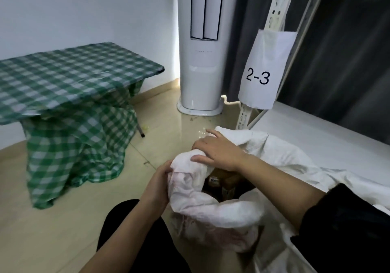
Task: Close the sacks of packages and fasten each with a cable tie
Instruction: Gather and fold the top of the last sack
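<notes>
Both hands gather the white sack's (211, 211) open mouth: left hand (159, 185) grips its nine o'clock edge, right hand (218, 153) grips the twelve o'clock edge, brown packages (221, 182) visible inside

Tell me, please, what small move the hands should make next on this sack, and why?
Probably bunch the rim inward. Both the left hand and right hand grip the sack, yet its mouth gapes and packages show inside. No cable tie is visible.

White wall (63, 9), glossy beige tiled floor (63, 230), green-checked clothed table (69, 76), standing air conditioner (200, 61), dark curtain (348, 40)
</notes>
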